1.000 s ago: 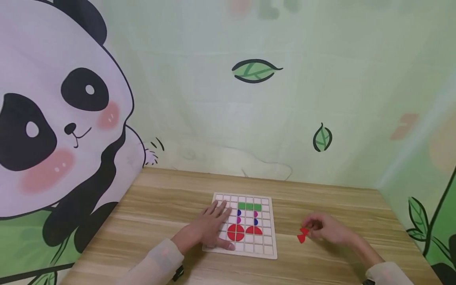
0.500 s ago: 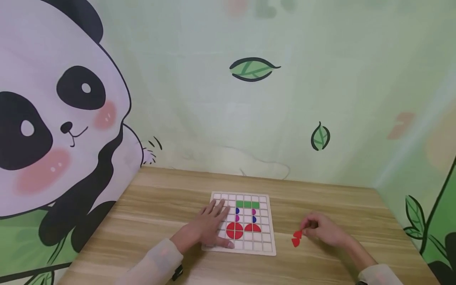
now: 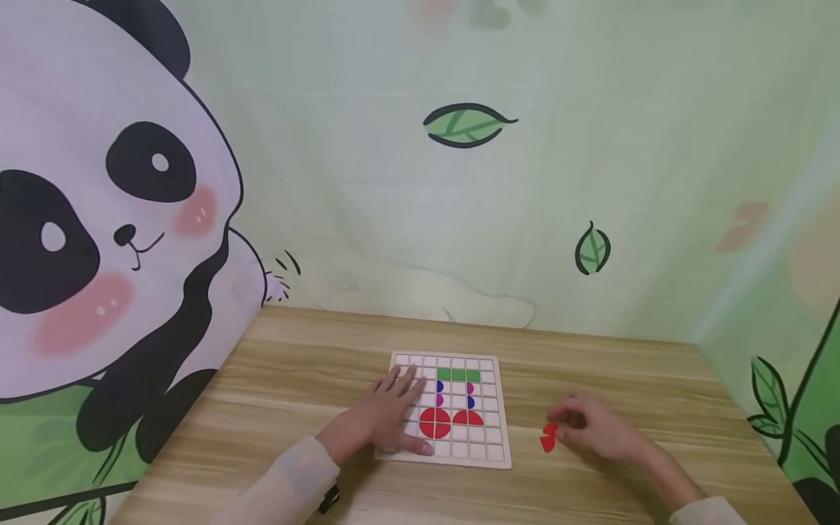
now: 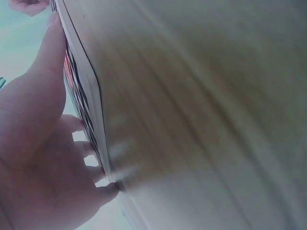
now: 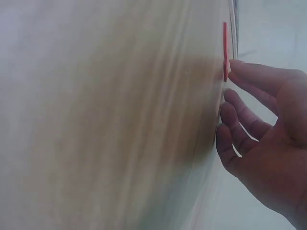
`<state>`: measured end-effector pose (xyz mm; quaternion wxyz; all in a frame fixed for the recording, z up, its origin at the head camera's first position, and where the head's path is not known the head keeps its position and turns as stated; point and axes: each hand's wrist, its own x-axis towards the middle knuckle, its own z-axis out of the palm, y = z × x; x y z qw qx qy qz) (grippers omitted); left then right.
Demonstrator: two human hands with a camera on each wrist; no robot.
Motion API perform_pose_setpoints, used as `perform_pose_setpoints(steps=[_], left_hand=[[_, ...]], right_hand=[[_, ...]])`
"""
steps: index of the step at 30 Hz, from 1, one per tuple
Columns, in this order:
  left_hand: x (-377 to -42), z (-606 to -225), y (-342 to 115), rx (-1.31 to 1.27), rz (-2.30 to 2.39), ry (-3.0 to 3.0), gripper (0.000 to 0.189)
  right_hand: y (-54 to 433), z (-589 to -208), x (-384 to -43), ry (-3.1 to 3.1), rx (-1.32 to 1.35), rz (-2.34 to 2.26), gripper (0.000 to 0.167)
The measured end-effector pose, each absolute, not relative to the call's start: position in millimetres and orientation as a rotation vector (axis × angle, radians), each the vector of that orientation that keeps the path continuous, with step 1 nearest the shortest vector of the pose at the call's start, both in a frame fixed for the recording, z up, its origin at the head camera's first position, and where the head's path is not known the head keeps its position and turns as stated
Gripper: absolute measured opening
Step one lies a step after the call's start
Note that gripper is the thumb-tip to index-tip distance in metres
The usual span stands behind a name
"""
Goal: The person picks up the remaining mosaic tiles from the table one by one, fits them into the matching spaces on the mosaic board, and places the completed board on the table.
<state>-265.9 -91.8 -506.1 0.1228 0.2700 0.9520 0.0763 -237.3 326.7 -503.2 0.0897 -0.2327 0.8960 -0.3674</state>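
A white square-grid puzzle board (image 3: 459,456) lies on the table. My left hand (image 3: 387,415) rests spread over its left side, fingers straight, thumb along the lower edge. Green squares (image 3: 458,375), small blue and magenta half-circles, a red circle of quarter pieces (image 3: 435,423) and a red half-circle (image 3: 468,418) sit on the grid. To the right of the board, my right hand (image 3: 593,426) pinches a small red quarter-circle piece (image 3: 552,428) between thumb and index finger at the table surface. Another red piece (image 3: 547,443) touches it. In the right wrist view, red pieces (image 5: 225,43) lie flat.
The wooden table (image 3: 315,350) meets a printed fabric wall (image 3: 367,182) at its back edge. A panda picture (image 3: 157,219) covers the left side, and printed leaves (image 3: 466,125) show on the wall.
My right hand and the red pieces have slid slightly left, toward the board. The left hand stays in place on the board.
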Motion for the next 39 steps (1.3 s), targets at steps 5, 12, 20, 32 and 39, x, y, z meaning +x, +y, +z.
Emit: perform_pose_setpoints(steps=[5, 12, 20, 32, 39], left_hand=[[-271, -509, -93, 0.798, 0.234, 2.771, 0.125], [-280, -513, -100, 0.844, 0.264, 2.760, 0.124], [-279, -512, -106, 0.852, 0.296, 2.736, 0.121], [-276, -507, -103, 0.828, 0.248, 2.729, 0.122], [-276, -507, -105, 0.827, 0.237, 2.734, 0.123]], right_hand=[[322, -505, -233, 2.702, -0.721, -1.114, 0.016], [319, -512, -231, 2.711, -0.694, -1.157, 0.014], [321, -516, -231, 2.675, -0.617, -1.213, 0.013], [286, -494, -242, 2.841, -0.445, -1.125, 0.005], [227, -491, -242, 2.758, -0.561, -1.128, 0.009]])
